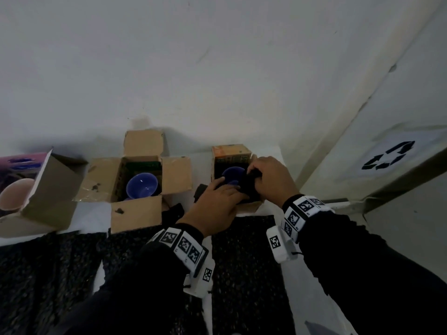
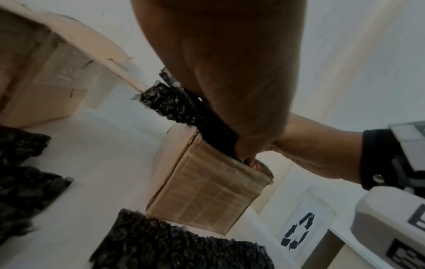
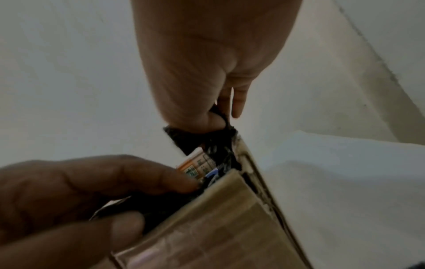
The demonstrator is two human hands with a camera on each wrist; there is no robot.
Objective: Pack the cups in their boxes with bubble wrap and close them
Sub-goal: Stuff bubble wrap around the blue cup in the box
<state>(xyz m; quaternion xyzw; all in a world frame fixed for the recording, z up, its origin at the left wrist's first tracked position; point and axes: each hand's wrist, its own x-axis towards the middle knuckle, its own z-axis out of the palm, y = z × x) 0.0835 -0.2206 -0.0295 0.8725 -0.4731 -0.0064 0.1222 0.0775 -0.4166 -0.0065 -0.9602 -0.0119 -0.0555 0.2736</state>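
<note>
The rightmost cardboard box (image 1: 231,154) stands open with a blue cup (image 1: 233,174) inside, lined with black bubble wrap (image 1: 250,189). My left hand (image 1: 232,189) lies over the box's front wall, and its fingers (image 3: 149,176) and thumb hold the wrap there. At the right wall my right hand (image 1: 254,175) pinches a corner of the bubble wrap (image 3: 181,140) just above the rim. Wrap also sticks out over the box's left side (image 2: 168,103). The middle box (image 1: 135,216) has its flaps spread and holds a second blue cup (image 1: 142,187) with no wrap over it.
A third box (image 1: 50,189) at the far left holds a pink cup (image 1: 14,194). Loose sheets of black bubble wrap (image 1: 244,262) cover the white table's front. A wall runs close behind the boxes. A panel with a recycling sign (image 1: 389,155) stands to the right.
</note>
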